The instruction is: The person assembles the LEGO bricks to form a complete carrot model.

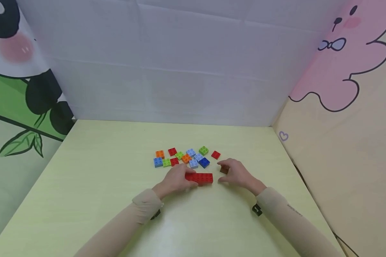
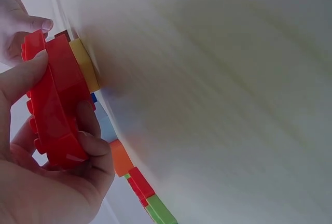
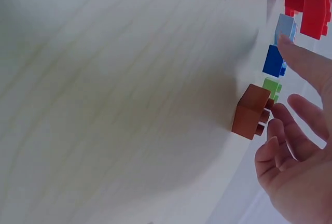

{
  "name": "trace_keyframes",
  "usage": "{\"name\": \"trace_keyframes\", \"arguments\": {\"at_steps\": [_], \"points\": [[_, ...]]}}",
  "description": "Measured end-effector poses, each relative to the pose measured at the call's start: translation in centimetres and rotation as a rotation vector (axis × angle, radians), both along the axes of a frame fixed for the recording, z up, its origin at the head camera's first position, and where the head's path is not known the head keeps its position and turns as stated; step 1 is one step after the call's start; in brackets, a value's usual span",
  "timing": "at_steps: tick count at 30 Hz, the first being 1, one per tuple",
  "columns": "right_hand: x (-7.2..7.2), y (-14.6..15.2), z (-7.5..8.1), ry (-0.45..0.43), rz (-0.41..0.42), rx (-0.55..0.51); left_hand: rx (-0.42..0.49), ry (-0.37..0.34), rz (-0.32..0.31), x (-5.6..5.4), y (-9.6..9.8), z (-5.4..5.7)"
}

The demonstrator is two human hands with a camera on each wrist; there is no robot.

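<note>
A long, studded block of glossy red plastic, near the middle of the tabletop, is pinched between thumb and fingers of the left hand. A yellow plastic brick shows beneath its right end. It should be light, stiff and slightly slick, best held by its long sides. To the right, the right hand's grip is spread just beside a brown studded plastic brick. Small multicoloured bricks lie on the far side.

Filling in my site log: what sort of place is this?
Perhaps a play corner, or a booth decorated like one: a pink cartoon animal on the wall, and toy bricks on a pale table.
</note>
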State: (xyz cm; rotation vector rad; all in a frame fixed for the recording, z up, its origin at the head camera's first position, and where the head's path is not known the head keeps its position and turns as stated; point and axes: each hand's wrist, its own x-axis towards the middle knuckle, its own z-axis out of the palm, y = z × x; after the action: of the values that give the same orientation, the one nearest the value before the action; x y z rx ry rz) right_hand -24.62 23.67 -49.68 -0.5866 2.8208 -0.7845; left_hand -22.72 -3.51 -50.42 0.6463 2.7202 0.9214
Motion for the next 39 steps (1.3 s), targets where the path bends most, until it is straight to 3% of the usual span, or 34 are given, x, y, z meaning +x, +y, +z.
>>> {"name": "trace_keyframes", "arguments": {"at_steps": [13,20,26,33,39], "points": [[-0.7,0.8,-0.4,0.107,-0.060,-0.013,0.006,-0.025,0.022,-0.2,-0.5,0.2],[-0.9,1.0,-1.5,0.030,-0.074,0.049,0.014,-0.032,0.015,0.1,-0.3,-0.4],[-1.0,1.0,-1.6,0.021,-0.070,0.049,0.029,-0.026,0.024,0.1,-0.4,-0.2],[-0.8,0.1,-0.5,-0.022,-0.100,-0.026,0.020,-0.020,0.016,-0.3,-0.5,-0.2],[0.0,-1.3,1.0,0.022,-0.032,-0.082,0.010,-0.009,0.013,-0.3,-0.6,0.0]]}}
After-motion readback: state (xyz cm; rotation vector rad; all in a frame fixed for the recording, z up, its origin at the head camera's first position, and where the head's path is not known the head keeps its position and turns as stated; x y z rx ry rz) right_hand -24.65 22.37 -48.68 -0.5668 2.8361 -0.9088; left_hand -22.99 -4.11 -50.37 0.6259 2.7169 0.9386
